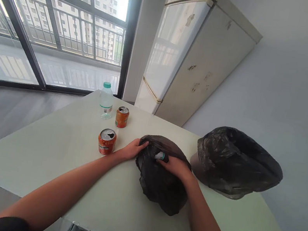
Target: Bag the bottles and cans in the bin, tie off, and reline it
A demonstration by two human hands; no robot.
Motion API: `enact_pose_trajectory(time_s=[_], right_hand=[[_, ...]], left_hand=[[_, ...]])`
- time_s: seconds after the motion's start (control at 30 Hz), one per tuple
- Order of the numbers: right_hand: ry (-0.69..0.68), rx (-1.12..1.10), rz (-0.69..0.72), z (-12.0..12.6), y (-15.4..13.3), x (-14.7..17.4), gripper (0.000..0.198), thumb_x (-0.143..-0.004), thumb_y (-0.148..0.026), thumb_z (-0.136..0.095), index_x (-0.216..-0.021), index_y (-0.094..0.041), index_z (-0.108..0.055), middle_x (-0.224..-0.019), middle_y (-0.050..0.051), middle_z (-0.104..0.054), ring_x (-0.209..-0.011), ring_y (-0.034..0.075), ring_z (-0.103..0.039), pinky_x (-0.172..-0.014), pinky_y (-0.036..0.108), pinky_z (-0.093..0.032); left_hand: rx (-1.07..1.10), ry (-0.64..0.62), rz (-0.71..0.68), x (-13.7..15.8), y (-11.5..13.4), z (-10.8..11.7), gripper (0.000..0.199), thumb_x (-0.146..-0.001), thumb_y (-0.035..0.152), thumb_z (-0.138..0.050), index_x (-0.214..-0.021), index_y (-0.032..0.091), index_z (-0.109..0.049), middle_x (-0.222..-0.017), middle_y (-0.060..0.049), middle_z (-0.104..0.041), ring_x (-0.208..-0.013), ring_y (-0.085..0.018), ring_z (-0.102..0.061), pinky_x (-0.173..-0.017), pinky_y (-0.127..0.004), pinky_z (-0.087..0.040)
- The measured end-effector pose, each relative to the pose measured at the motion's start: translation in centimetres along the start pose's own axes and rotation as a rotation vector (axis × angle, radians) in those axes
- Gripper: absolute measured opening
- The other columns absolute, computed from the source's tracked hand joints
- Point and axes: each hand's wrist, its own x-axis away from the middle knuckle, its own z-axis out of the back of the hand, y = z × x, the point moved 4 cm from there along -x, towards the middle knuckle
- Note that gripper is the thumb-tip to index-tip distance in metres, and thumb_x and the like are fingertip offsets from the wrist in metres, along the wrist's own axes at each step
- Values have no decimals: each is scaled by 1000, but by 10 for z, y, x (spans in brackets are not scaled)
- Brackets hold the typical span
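Note:
A black plastic bag (160, 183) lies on the table in front of me with its mouth facing up. My left hand (133, 148) is closed on the left side of the bag's rim. Inside the opening, my right hand (176, 166) has its fingers around a small white-and-teal item (160, 155); most of that item is hidden, so its kind does not show. Left of the bag stand two orange drink cans, a near one (106, 142) and a farther one (122, 117), both with opened tops. Behind them is a clear plastic bottle (106, 101) with a teal cap.
A second, bulging black plastic bag (237, 165) rests on the right of the pale table (48, 145). Past the far edge stands a white refrigerator (193, 59), against the wall. Glass sliding doors (68, 30) are at the far left, with a balcony railing beyond.

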Motion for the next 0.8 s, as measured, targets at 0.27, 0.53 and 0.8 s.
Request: enact_pose_trajectory(time_s=[0.27, 0.53, 0.8], right_hand=[[-122, -34, -223, 11, 33, 50, 54, -90, -29, -69, -143, -16, -65, -138, 17, -69, -128, 37, -66, -113, 50, -48], [106, -95, -55, 47, 0, 117, 59, -89, -32, -68, -146, -24, -61, -143, 10, -67, -130, 31, -64, -114, 48, -50], [704, -813, -132, 79, -14, 148, 43, -77, -47, -88, -115, -27, -78, -98, 6, -73, -71, 20, -65, -58, 30, -57]], left_hand=[[-152, 45, -128, 0, 12, 7, 33, -97, 37, -54, -113, 16, -75, -114, -8, -78, -107, -28, -69, -100, -41, -53], [-193, 94, -117, -5, -1, 10, 32, -97, 34, -53, -112, 17, -75, -115, -9, -77, -109, -28, -69, -104, -43, -52], [-196, 109, -99, -7, -4, 7, 32, -97, 33, -52, -109, 15, -76, -114, -10, -79, -108, -29, -71, -104, -44, -53]])
